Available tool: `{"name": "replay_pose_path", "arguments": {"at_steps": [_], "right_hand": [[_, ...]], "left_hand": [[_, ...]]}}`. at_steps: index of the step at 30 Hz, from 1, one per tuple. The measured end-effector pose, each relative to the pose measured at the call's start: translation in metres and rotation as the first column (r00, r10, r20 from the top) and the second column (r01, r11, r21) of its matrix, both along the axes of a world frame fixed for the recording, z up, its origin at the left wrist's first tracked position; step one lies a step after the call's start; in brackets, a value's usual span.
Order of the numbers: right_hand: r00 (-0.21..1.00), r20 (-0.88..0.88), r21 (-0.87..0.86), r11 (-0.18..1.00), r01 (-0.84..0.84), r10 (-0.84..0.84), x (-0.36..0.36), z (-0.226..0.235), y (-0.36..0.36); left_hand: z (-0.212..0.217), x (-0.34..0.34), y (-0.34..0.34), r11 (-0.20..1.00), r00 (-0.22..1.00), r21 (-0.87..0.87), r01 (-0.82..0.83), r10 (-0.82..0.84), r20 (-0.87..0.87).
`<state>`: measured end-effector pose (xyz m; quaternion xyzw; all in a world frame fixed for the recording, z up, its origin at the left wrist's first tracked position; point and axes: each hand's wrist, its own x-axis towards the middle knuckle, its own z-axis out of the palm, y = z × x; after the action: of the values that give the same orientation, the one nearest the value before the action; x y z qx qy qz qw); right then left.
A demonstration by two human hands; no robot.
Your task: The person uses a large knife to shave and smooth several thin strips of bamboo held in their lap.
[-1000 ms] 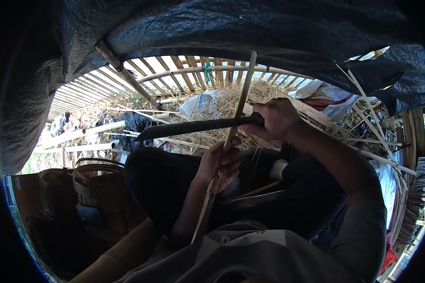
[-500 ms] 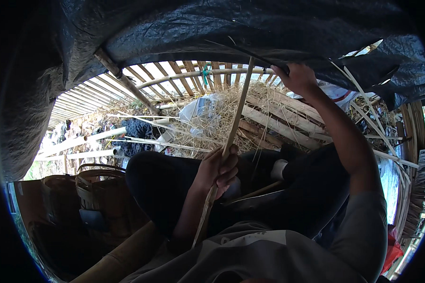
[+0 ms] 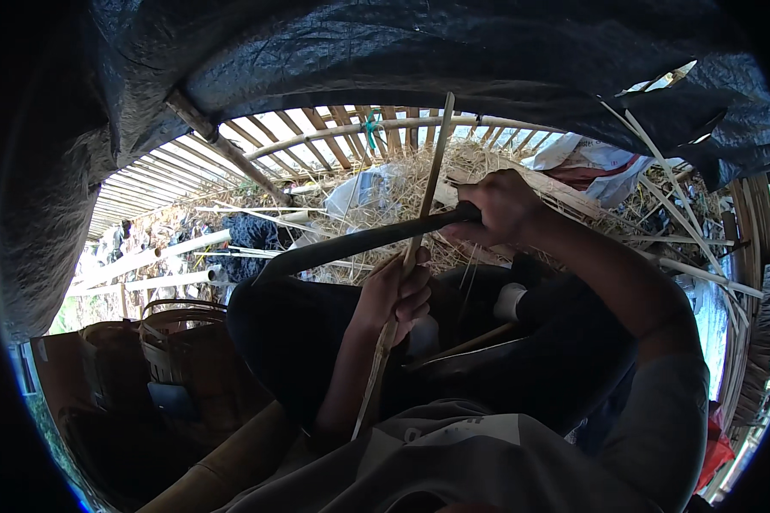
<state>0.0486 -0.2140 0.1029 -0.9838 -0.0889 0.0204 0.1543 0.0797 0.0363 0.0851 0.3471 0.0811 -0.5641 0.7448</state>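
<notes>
My left hand (image 3: 399, 292) is wrapped round a long, pale bamboo strip (image 3: 434, 171), which stands upright and slightly tilted in front of my chest. Its lower end reaches my shirt. In my right hand (image 3: 498, 208) is the handle of a large, dark knife (image 3: 355, 242). The long, curved blade points left and crosses the strip just above my left fist. Whether the edge is touching the strip or only passing in front of it, I cannot tell.
Shavings (image 3: 462, 162) and split bamboo lie beyond my crossed legs. Woven baskets (image 3: 180, 342) stand at the left beside a thick bamboo pole (image 3: 218, 457). A dark tarp (image 3: 419, 60) hangs overhead, before a slatted bamboo fence (image 3: 316, 137). Thin strips (image 3: 667, 162) lean at the right.
My right hand has come down and nearer, swinging the knife from the strip's upper end to just above my left fist. The left hand and strip have hardly moved.
</notes>
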Motion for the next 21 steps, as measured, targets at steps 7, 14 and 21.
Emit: {"name": "replay_pose_path", "arguments": {"at_steps": [7, 14, 21], "right_hand": [[0.992, 0.126, -0.099, 0.995, -0.009, 0.022, 0.017, -0.018, -0.012], [0.764, 0.477, -0.006, 0.867, 0.497, -0.435, 0.018, -0.017, -0.114], [0.995, 0.027, 0.023, 0.995, 0.099, -0.100, -0.010, -0.009, 0.006]], "left_hand": [[-0.002, 0.004, 0.006, 0.999, 0.999, 0.022, -0.042, 0.042, 0.034], [0.019, -0.012, 0.003, 0.998, 0.993, 0.042, 0.051, -0.055, 0.108], [-0.004, -0.006, -0.001, 0.990, 0.984, 0.143, 0.003, -0.029, 0.177]]}}
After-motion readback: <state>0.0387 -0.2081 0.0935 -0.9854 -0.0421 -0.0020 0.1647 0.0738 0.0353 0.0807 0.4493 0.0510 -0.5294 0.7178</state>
